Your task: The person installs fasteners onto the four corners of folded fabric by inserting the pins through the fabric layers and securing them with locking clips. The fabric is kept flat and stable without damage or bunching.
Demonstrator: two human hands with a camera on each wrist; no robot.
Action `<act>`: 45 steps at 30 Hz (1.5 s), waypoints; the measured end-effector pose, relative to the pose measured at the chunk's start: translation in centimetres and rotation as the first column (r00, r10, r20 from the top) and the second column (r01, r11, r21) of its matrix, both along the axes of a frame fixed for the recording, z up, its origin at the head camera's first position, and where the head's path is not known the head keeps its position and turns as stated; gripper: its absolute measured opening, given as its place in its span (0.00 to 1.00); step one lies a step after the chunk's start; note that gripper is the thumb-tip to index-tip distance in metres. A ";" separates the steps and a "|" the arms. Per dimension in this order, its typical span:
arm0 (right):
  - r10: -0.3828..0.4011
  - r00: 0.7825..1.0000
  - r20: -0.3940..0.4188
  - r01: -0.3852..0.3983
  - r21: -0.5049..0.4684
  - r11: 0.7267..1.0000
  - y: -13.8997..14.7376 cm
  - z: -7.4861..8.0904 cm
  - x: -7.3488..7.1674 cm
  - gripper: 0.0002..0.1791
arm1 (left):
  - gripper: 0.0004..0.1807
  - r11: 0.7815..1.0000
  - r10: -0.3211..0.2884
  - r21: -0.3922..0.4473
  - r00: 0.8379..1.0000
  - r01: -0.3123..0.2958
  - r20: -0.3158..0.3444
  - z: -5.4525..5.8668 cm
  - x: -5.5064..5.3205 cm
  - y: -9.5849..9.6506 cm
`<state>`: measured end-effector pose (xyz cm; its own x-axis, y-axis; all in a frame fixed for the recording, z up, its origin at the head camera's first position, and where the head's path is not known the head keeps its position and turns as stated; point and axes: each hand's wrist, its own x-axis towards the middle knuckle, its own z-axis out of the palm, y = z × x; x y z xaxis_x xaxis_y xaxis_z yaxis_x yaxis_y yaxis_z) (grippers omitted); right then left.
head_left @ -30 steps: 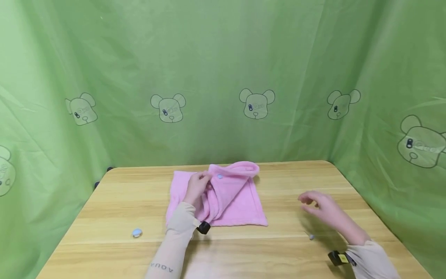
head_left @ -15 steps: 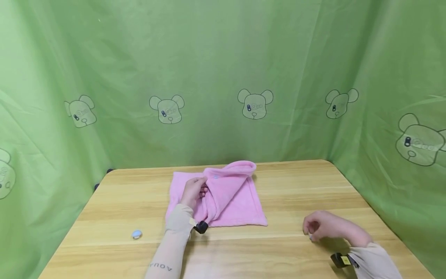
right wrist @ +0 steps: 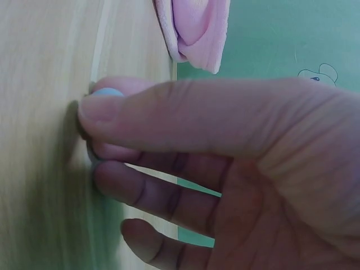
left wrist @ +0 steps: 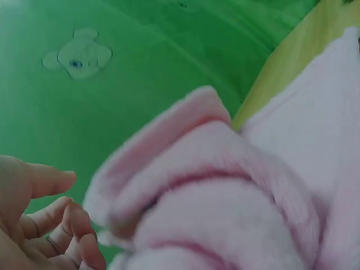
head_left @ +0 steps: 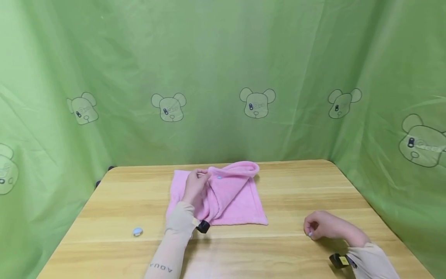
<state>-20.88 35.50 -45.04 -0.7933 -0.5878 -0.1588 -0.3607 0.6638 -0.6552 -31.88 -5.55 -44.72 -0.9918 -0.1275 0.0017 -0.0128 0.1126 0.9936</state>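
Right hand (head_left: 325, 225) pinches a blue piece (head_left: 310, 234) at the worktop (head_left: 258, 252), apparently mid-pickup and calling for a steady lift; left hand (head_left: 193, 186), loosely curled, beside pink cloth (head_left: 240, 209).

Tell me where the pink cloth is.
In the head view, the pink cloth lies on the table, centred toward the far edge, partly behind the left hand, well left of the right hand.

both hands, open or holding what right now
Left hand: open, fingers loosely curled, holding nothing, beside the pink cloth.
Right hand: closed, pinching a small light-blue piece.
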 end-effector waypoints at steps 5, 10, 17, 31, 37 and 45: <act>-0.004 1.000 -0.004 0.004 -0.005 1.000 -0.1 0.0 0.0 0.07 | 0.12 0.993 -0.098 -0.074 0.992 0.092 -0.082 2.3 1.3 1.0; -0.009 1.000 -0.004 0.009 -0.001 1.000 -0.2 0.0 0.0 0.07 | 0.11 0.943 -0.267 -0.245 0.951 0.226 -0.154 3.5 2.7 2.4; -0.014 1.000 0.001 0.014 0.004 1.000 -0.1 0.0 -0.1 0.07 | 0.08 0.728 -0.577 -0.501 0.813 0.468 -0.078 2.6 4.6 5.3; -0.016 0.995 -0.100 0.013 -0.031 0.999 -0.7 0.8 -0.1 0.06 | 0.10 0.397 -0.678 -0.753 0.721 0.525 0.145 -1.7 6.1 8.5; 0.010 0.979 -0.202 -0.021 -0.051 0.998 -2.1 1.8 -0.9 0.06 | 0.11 0.388 -0.643 -0.803 0.757 0.452 0.116 -2.4 6.4 9.3; -0.005 0.941 -0.339 -0.010 -0.043 0.999 -4.6 2.6 -2.9 0.06 | 0.08 0.478 -0.602 -0.774 0.797 0.415 0.055 -2.7 6.1 9.4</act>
